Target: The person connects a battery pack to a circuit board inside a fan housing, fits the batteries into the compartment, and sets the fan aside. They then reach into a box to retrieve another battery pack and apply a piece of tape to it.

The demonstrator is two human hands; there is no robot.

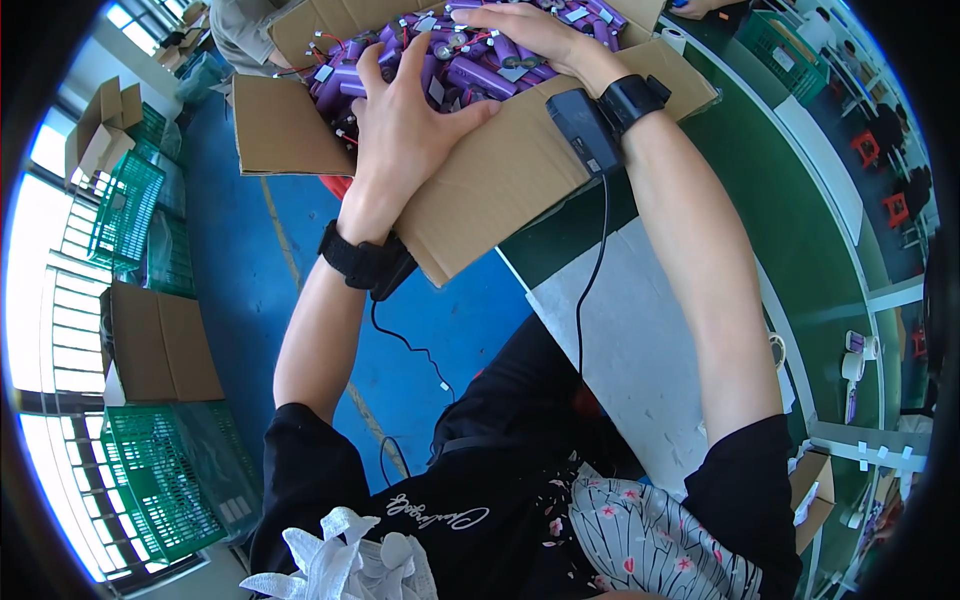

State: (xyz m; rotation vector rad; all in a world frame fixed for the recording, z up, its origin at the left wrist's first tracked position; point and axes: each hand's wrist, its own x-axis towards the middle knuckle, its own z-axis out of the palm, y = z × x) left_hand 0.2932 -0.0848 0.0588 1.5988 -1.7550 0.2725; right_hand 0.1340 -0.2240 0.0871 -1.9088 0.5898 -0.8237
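Note:
An opened cardboard box point(500, 195) at the top of the view is heaped with purple cylindrical battery cells point(482, 76), many with thin red and black wires and white tabs. My left hand point(412, 122) rests over the near left part of the heap, fingers spread, thumb pointing right. My right hand point(535, 32) lies over the far right part, its fingers stretched out toward the left across the cells. Neither hand visibly grips a cell, though some fingertips are partly hidden among them. Each wrist wears a black strap with a cabled module.
A green-topped workbench point(725, 130) with a grey sheet point(640, 330) runs along the right. Green plastic crates point(165, 480) and a brown carton point(160, 340) line the left wall. Another person's grey sleeve point(243, 30) is beside the box. Cables hang from my wrists.

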